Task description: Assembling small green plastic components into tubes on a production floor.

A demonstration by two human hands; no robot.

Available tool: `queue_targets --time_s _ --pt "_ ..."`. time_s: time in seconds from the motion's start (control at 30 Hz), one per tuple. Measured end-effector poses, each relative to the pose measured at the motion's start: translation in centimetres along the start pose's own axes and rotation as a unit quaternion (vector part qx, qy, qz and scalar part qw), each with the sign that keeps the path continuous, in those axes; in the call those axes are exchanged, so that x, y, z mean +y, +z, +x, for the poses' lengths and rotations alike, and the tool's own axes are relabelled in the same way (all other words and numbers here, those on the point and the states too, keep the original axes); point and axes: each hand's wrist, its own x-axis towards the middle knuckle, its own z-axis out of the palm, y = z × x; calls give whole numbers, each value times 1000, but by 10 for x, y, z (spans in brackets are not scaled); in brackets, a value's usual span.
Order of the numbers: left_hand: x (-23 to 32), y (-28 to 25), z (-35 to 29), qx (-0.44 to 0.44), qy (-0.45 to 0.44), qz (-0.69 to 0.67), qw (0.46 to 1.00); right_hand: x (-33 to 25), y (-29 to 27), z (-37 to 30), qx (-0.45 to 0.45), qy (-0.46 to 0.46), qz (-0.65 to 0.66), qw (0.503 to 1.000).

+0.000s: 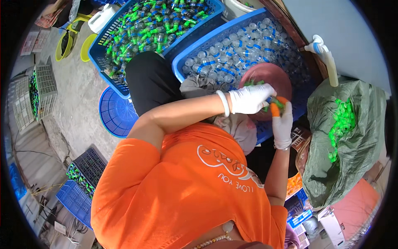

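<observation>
My left hand (251, 99), in a white glove, has its fingers closed in a pinch over a reddish bowl (271, 74). My right hand (283, 122), gloved in white with orange fingertip covers, meets it from the right, thumb and finger also pinched. Between them is a small bottle (269, 100) with a blue band and green at its top, mostly hidden by the fingers. Some green pieces (253, 83) show in the bowl just beyond my left hand. The bowl rests at the near right end of a blue basket (179, 62) of clear, blue-banded small bottles (232, 52).
Another blue basket (96, 56), at far left, is heaped with green-topped bottles (159, 29). On the right a green sack (323, 166) bears bright green plastic pieces (342, 122). A round blue basket (118, 112) stands on the floor, and a white pipe (327, 58) juts from the wall.
</observation>
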Motion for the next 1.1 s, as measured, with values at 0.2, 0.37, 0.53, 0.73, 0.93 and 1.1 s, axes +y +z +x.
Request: queue_targets --time_s 0.2,0.37,0.53,0.73,0.93,1.1 --pt "-6 16 -32 86 35 -107 990 10 1 -18 -89 196 67 974" --pt "-19 -45 -51 23 -6 118 993 20 9 -5 -101 156 23 982" --pt "-37 -139 -44 266 -139 559 773 66 -7 34 0 147 -93 985" --pt "-73 -39 -31 -67 -194 439 875 119 48 66 -30 70 -330 941" --pt "-108 3 -37 -158 -193 396 884 112 81 74 -53 163 -341 924" --pt "-93 -42 -2 38 -125 199 971 122 60 71 39 2 -233 972"
